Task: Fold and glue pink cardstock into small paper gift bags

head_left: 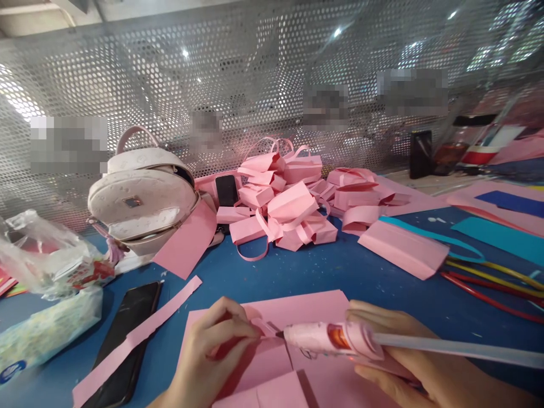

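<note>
My right hand point(403, 351) is wrapped round a pink glue gun point(314, 338), with a long clear glue stick point(459, 347) out of its back end. The gun's dark tip points left and lies close to my left hand point(221, 343). With its fingertips pressed together, my left hand pinches a pink paper strip or edge; which of these is hard to tell. Below the hands lies folded pink paper point(263, 362) on a larger pink sheet point(327, 303).
Across the blue table point(297, 272) stand a white backpack point(144, 198) and a heap of pink paper bags point(293, 207). A black phone point(127, 334) with a paper strip point(170, 311) and a tissue pack point(51, 328) lie left. Coloured strips point(493, 277) lie right.
</note>
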### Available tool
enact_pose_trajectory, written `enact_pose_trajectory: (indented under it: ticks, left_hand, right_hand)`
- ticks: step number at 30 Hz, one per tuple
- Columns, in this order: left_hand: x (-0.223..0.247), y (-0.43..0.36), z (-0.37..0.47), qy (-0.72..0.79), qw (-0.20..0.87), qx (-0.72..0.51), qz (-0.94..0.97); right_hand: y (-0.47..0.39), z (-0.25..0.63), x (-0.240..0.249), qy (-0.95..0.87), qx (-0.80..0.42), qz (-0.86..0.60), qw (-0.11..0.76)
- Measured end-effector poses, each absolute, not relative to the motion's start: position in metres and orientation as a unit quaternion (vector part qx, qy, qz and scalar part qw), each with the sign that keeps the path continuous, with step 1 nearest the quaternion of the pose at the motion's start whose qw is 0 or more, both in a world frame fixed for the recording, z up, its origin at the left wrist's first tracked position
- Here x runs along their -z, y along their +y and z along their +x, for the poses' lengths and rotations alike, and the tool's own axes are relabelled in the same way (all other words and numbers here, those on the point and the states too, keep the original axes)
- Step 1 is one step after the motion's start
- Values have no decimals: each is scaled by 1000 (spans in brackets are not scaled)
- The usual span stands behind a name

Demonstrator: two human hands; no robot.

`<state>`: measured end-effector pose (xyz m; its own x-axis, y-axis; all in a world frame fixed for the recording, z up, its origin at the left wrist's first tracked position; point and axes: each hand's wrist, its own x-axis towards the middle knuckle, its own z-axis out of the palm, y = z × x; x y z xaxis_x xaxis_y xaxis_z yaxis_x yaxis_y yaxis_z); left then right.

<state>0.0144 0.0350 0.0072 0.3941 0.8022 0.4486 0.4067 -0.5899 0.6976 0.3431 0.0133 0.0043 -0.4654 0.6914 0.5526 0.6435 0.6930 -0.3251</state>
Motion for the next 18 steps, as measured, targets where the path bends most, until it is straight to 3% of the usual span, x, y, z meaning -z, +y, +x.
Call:
enact_pose_trajectory:
  ticks: [18]
  left_hand:
    - [-5,35,17,425,273,-441,742]
  right_hand:
    - [16,339,-23,-821,-101,-456,328]
